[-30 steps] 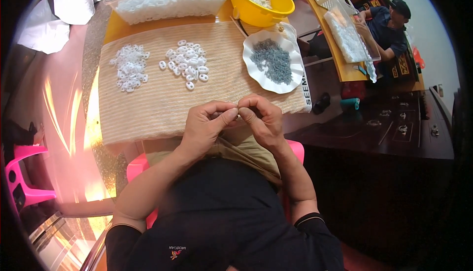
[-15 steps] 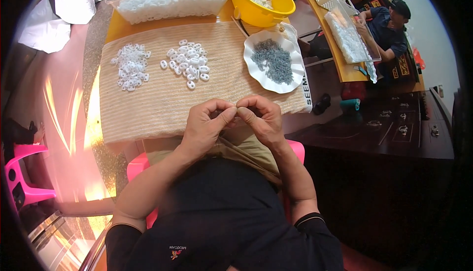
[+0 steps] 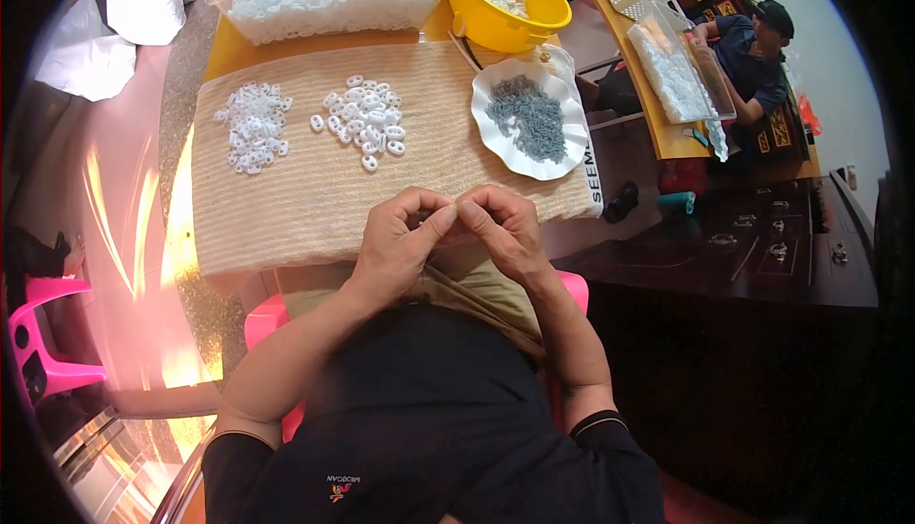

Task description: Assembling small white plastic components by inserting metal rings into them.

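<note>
Over the table's near edge, my left hand [image 3: 404, 234] and my right hand [image 3: 502, 228] meet with thumbs and forefingers pinched tip to tip. Whatever lies between the fingertips is hidden or too small to make out. Beyond them on the striped cloth [image 3: 286, 224] lie two heaps: small white plastic pieces [image 3: 254, 133] at the left, and larger white oval pieces with holes [image 3: 367, 116] in the middle. To the right, a white wavy-rimmed plate [image 3: 494, 133] carries many small dark grey screw-like pieces [image 3: 538, 128].
A clear bin [image 3: 334, 19] full of white pieces and a yellow basin [image 3: 510, 28] stand at the table's back. Another person [image 3: 748, 52] works at a side table on the right. A dark cabinet [image 3: 658, 281] stands right; a pink stool [image 3: 57, 371], left.
My hands stay nearly in place, fingertips still together. The other person's hand at the side table has shifted slightly.
</note>
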The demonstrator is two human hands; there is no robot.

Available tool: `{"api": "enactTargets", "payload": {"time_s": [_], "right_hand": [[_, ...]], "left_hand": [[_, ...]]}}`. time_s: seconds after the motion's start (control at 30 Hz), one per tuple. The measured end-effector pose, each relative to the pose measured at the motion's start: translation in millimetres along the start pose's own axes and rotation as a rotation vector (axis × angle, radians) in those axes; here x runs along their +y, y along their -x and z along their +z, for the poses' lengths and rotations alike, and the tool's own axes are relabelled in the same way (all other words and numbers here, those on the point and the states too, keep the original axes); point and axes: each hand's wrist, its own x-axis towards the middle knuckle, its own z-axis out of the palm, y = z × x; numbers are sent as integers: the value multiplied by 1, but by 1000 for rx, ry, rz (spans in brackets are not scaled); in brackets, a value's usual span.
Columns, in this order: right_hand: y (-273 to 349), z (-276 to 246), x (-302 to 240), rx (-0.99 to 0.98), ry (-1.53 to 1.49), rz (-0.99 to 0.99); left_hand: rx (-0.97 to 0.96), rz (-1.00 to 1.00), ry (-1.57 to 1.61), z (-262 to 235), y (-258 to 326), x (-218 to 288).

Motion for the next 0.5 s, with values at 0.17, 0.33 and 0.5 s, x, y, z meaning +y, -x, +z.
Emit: {"api": "enactTargets", "payload": {"time_s": [0.17, 0.33, 0.5], "right_hand": [[1, 2, -12, 18, 85, 0], [2, 1, -11, 33, 80, 1], [1, 0, -12, 5, -197, 149]], "left_hand": [[9, 75, -148, -3, -1, -4], [27, 68, -168, 0, 0, -2], [67, 344, -503, 1, 0, 4]]}}
